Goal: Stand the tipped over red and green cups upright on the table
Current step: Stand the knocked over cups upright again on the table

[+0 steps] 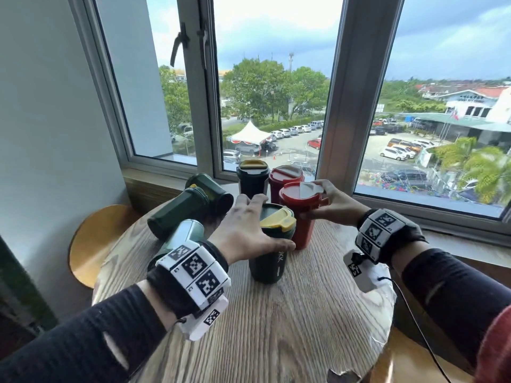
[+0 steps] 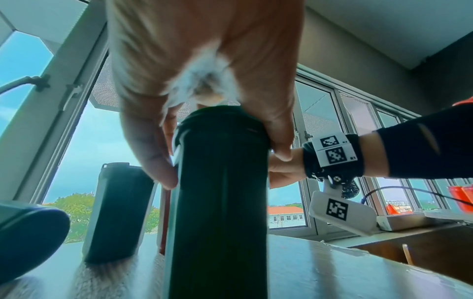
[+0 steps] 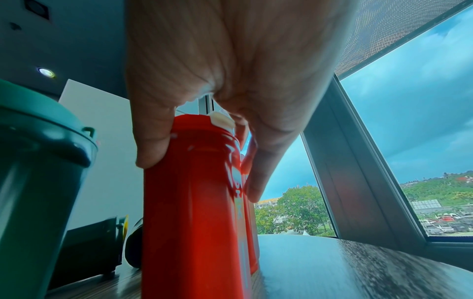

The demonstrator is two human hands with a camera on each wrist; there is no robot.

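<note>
A dark green cup with a yellow lid stands upright at the table's middle. My left hand grips its lid rim from above; the left wrist view shows that hand with fingers curled round the top of the cup. Right behind it stands a red cup with a red and white lid. My right hand holds that lid, thumb on the near side. The right wrist view shows the right hand clasping the top of the red cup. Three green cups lie tipped over at the left.
Another green cup and another red cup stand upright at the back near the window sill. The round wooden table has bare room in front. A yellow stool sits lower left of the table.
</note>
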